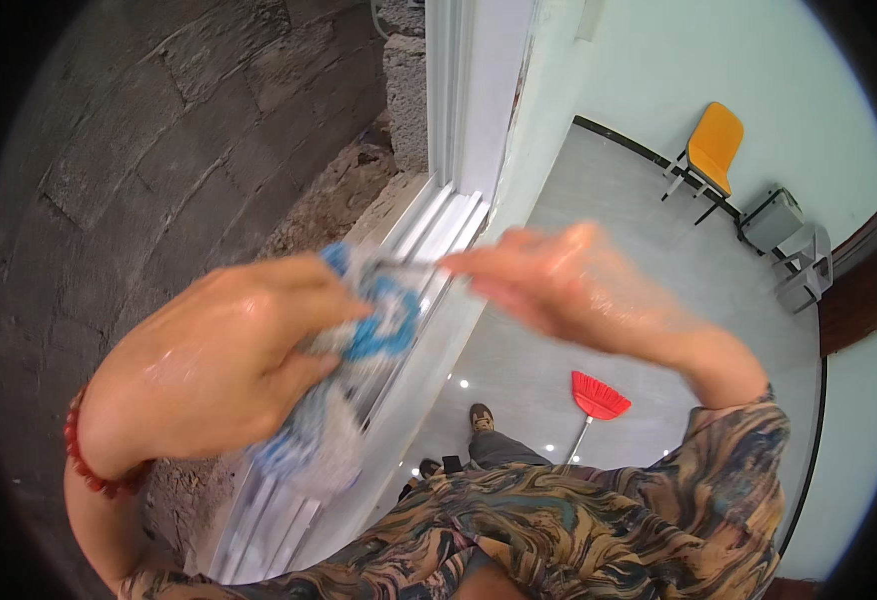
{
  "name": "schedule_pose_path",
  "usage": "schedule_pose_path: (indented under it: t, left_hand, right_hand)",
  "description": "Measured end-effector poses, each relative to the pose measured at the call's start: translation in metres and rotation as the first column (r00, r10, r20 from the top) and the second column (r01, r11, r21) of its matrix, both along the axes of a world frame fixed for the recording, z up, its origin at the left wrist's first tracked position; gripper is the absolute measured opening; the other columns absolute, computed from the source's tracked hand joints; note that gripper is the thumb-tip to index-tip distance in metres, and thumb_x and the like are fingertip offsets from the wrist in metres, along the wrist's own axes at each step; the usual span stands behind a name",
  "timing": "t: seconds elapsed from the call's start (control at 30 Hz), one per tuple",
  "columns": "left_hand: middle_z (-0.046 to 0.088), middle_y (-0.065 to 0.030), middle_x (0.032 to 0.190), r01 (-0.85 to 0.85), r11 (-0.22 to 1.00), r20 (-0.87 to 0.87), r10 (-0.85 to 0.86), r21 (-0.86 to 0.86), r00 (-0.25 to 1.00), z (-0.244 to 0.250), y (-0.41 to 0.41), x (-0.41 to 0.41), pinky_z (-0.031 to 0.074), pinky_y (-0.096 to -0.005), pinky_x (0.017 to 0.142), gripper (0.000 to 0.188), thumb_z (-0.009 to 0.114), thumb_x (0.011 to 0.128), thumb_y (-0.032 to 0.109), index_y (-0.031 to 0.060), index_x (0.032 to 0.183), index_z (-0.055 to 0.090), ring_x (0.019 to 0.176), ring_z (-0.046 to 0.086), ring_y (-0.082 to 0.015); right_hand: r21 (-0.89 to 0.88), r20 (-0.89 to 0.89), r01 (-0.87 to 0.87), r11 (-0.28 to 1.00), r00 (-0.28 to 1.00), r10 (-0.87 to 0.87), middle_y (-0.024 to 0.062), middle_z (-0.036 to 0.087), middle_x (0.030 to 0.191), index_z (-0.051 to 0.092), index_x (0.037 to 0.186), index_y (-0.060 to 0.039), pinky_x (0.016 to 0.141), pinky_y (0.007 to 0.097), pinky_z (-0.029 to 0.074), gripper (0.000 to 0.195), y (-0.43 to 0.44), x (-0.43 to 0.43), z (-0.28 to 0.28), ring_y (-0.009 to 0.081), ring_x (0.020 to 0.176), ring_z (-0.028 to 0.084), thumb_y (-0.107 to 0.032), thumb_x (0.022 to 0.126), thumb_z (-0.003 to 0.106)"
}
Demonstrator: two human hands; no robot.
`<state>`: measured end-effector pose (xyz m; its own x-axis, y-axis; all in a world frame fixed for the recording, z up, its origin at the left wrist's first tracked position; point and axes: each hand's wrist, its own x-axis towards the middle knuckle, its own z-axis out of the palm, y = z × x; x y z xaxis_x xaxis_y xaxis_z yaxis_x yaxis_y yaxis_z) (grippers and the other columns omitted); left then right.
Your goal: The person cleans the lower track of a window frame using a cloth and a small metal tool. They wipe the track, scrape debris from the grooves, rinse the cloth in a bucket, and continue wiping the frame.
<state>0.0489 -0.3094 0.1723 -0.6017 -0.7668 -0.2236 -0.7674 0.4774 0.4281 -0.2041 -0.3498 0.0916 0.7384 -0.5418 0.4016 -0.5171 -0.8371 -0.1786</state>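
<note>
My left hand [228, 360], with a red bead bracelet at the wrist, grips a blue-and-white cloth [386, 322]. Part of the cloth hangs below the fingers. Opposite it, my right hand [558, 285] pinches the end of a thin grey tool [412, 264], blurred by motion. The tool's far end meets the cloth's upper part, so its tip is hidden. Both hands look wet. Beneath them runs the white sliding-window track [435, 232], with parallel rails, partly covered by the left hand and the cloth.
Outside the window rises a rough block wall [183, 150], with rubble [333, 187] at its foot. Indoors, a red broom [600, 397] lies near my feet on the grey tile floor [528, 330]. A yellow chair [716, 142], a grey case [771, 219] and a grey plastic chair [810, 270] stand along the far wall.
</note>
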Motion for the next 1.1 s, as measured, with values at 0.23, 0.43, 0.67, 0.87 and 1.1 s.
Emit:
schedule_pose_path:
  t: [0.23, 0.43, 0.67, 0.87, 1.1]
  left_hand:
    - [0.059, -0.0160, 0.113, 0.194, 0.929, -0.048, -0.220, -0.317, 0.974, -0.083, -0.068, -0.018, 0.045, -0.0392, 0.091, 0.028, 0.069, 0.078, 0.016, 0.0028, 0.102, 0.066, 0.110, 0.055, -0.0309]
    - [0.063, -0.0120, 0.094, -0.224, 0.941, -0.286, 0.148, -0.254, 0.947, -0.101, -0.093, -0.037, 0.048, -0.0355, 0.077, 0.028, 0.073, 0.079, 0.028, 0.0016, 0.088, 0.067, 0.086, 0.061, -0.0254]
    - [0.065, -0.0020, 0.086, -0.300, 0.950, -0.822, 0.241, 0.090, 0.516, -0.090, -0.080, 0.002, 0.047, -0.0298, 0.073, 0.015, 0.060, 0.091, 0.018, 0.0043, 0.091, 0.065, 0.082, 0.060, -0.0144]
    - [0.065, -0.0087, 0.105, -0.074, 0.921, -0.916, 0.388, 0.382, 0.097, -0.027, -0.072, 0.049, 0.052, -0.0279, 0.083, 0.029, 0.051, 0.096, 0.023, 0.0011, 0.112, 0.061, 0.091, 0.064, -0.0136]
    - [0.055, -0.0090, 0.113, -0.146, 0.969, -0.272, 0.089, -0.201, 0.958, -0.116, -0.135, -0.033, 0.042, -0.0319, 0.094, 0.034, 0.051, 0.095, 0.025, 0.0055, 0.121, 0.060, 0.107, 0.053, -0.0206]
  right_hand:
    - [-0.294, -0.482, 0.192, 0.936, 0.816, -0.319, 0.0057, 0.056, 0.064, 0.065, 0.100, -0.0129, 0.048, 0.0367, 0.043, 0.019, -0.032, -0.053, 0.029, 0.0265, 0.055, 0.057, -0.011, 0.081, 0.065]
    - [-0.194, -0.323, 0.232, 0.953, 0.903, -0.285, 0.0106, 0.060, 0.065, 0.063, 0.090, -0.0070, 0.050, 0.0403, 0.045, 0.012, -0.020, -0.045, 0.034, 0.0315, 0.057, 0.059, -0.008, 0.079, 0.061]
    - [-0.013, -0.160, 0.343, 0.939, 0.927, -0.340, 0.0083, 0.065, 0.075, 0.065, 0.099, -0.0114, 0.055, 0.0384, 0.046, 0.015, -0.020, -0.066, 0.025, 0.0287, 0.065, 0.061, -0.014, 0.085, 0.061]
    - [0.107, -0.021, 0.425, 0.899, 0.905, -0.425, 0.0077, 0.067, 0.080, 0.065, 0.101, -0.0100, 0.057, 0.0338, 0.047, 0.017, -0.021, -0.077, 0.024, 0.0260, 0.065, 0.061, -0.012, 0.085, 0.062]
    - [-0.026, 0.064, 0.328, 0.944, 0.943, -0.325, 0.0085, 0.066, 0.079, 0.065, 0.100, -0.0103, 0.055, 0.0346, 0.048, 0.016, -0.025, -0.054, 0.026, 0.0274, 0.064, 0.061, -0.011, 0.085, 0.063]
